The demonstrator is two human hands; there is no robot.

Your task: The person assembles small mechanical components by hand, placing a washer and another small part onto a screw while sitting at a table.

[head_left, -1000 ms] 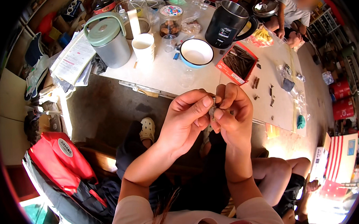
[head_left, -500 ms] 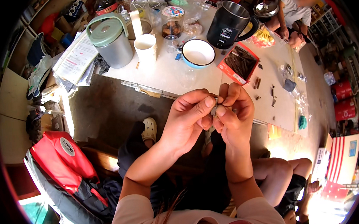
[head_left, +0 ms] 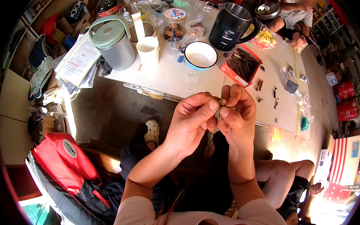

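Close together in front of the table's near edge, my left hand and my right hand pinch a small grey piece between thumbs and fingertips. Most of that piece is hidden by the fingers, and its kind cannot be made out. Beyond my right hand, an open red box holds many dark brown slim pieces. A few loose dark pieces lie on the tabletop to its right.
On the white table stand a lidded grey pot, paper cups, a blue-rimmed white bowl, a black jug and a jar. A person sits at the far right. A red bag lies at my left.
The pinching fingers have shifted very slightly around the small piece. The whole view has moved a little; the table things stay in place.
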